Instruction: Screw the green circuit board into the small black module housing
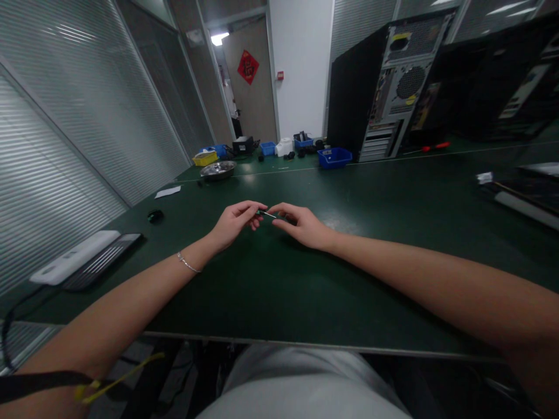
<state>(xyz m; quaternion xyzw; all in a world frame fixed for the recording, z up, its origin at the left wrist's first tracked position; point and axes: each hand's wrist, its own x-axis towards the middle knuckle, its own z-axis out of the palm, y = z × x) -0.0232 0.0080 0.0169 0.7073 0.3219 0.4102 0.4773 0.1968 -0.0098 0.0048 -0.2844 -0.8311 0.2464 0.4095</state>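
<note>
Left grip [238, 221] pinches slim tool [270, 215] by one end; right grip [303, 226] parted near its tip. Slackened pinch could drop it onto desk [244, 297], inside front edge.

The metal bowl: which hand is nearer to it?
The left hand. It is on the near side of the metal bowl, slightly to its right; the right hand is also on the near side, but farther right.
</note>
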